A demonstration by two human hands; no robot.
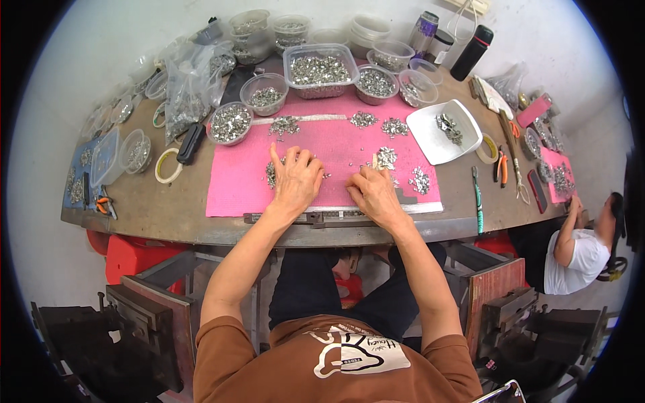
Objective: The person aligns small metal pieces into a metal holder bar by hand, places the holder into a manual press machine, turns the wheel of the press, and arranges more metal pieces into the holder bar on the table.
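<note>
My left hand (295,180) rests over a small pile of silver metal pieces (271,174) on the pink mat (235,171), its fingers bent and apart. To its right, my right hand (375,191) is closed with its fingers curled near the mat; what its fingertips hold is hidden. A small pale tan piece shows just beyond its knuckles. Next to it lie loose heaps of silver pieces (386,158). Along the table's front edge, below both hands, runs a dark metal bar with a slotted strip (329,218).
Clear tubs of silver pieces (321,70) line the back. A white tray (430,151) stands right, near tape (487,149), orange-handled pliers (500,168) and a green toothbrush (477,201). Left are a black tool (191,144) and plastic bag (188,94). Another person (578,258) sits far right.
</note>
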